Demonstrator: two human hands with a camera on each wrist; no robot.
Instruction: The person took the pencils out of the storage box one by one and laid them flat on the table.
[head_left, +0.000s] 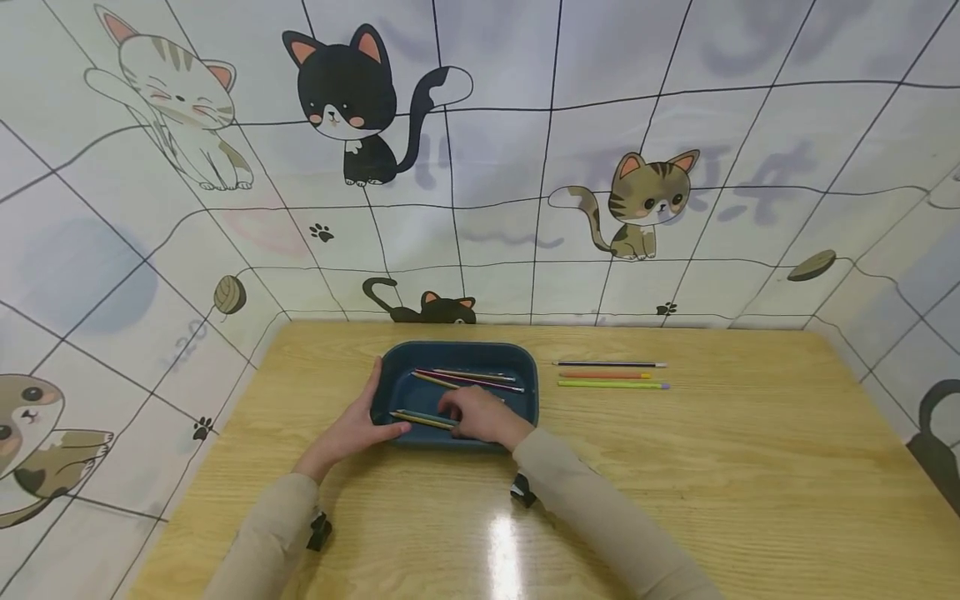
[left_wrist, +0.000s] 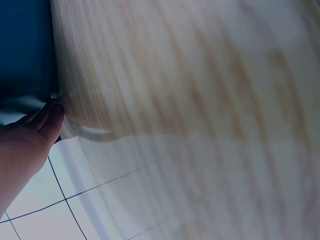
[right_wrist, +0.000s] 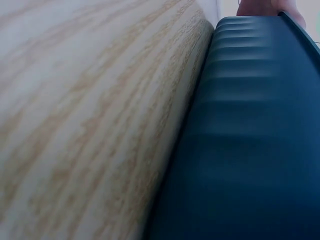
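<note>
A dark blue plastic tray (head_left: 531,367) stands on the table with several pencils (head_left: 480,375) lying in it. My left hand (head_left: 360,429) grips its near left corner, the thumb over the front rim and the fingers along the left outer wall. In the left wrist view that hand (left_wrist: 37,132) presses its fingers against the tray wall. My right hand (head_left: 480,414) reaches down inside the tray, its bent fingers at a teal and a yellow pencil (head_left: 416,418). The fingertips are partly hidden, so whether they pinch a pencil cannot be told. Only the tray's outer wall (right_wrist: 240,150) fills the right wrist view.
Right of the tray, three pencils lie roughly parallel on the wooden table (head_left: 712,467): a dark one (head_left: 607,364), an orange one (head_left: 603,375) and a yellow-green one (head_left: 611,385). A cat-printed sheet (head_left: 502,242) borders the table's back and sides.
</note>
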